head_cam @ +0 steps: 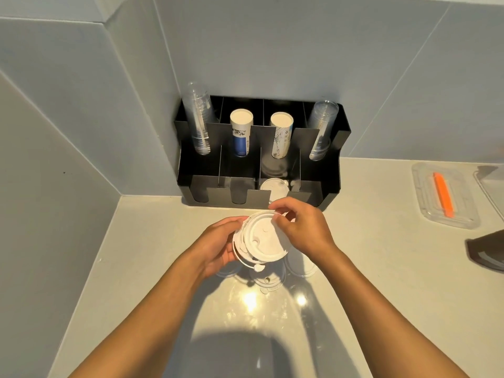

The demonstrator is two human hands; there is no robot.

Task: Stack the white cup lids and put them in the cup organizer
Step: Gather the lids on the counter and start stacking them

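Between both hands, unlabelled white lids

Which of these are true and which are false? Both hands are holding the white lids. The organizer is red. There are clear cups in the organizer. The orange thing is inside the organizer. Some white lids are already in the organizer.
1. Both hands hold the white lids. True: the left hand and right hand grip the lids together.
2. The organizer is red. False: the organizer is black.
3. Clear cups sit in the organizer. True: clear cups stand in its end slots.
4. The orange thing is inside the organizer. False: the orange thing lies in a clear tray off to the right.
5. Some white lids are already in the organizer. True: there are placed lids in a front slot.
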